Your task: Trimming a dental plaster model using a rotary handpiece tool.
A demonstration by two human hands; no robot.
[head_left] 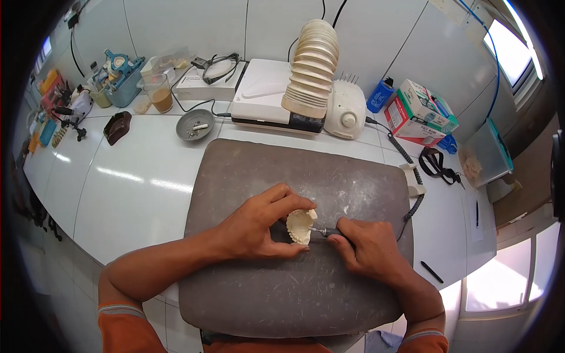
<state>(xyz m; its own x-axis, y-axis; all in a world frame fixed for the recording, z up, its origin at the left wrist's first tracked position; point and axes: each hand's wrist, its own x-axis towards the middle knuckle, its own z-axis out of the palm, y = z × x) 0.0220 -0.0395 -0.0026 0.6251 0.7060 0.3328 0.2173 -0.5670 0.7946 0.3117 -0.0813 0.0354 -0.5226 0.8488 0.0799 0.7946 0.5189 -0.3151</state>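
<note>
Over a brown padded work surface (265, 300), my left hand (262, 220) grips a cream-coloured dental arch model (298, 222) between thumb and fingers, one at each end of the arch. Its inner side and row of teeth show. My right hand (371, 244) is wrapped round a dark rotary handpiece (334, 232). The handpiece's thin metal tip points left and reaches the inner edge of the model; whether it touches the surface I cannot tell. A coiled black cord (414, 206) runs up on the right.
Beyond the pad stand a white dust extractor with a ribbed hose (312, 65) and a white control unit with a dial (347, 112). A grey bowl (191, 132) and a cup of brown liquid (160, 99) are at the left. Glove and mask boxes (415, 120) and a black pen (431, 272) lie right.
</note>
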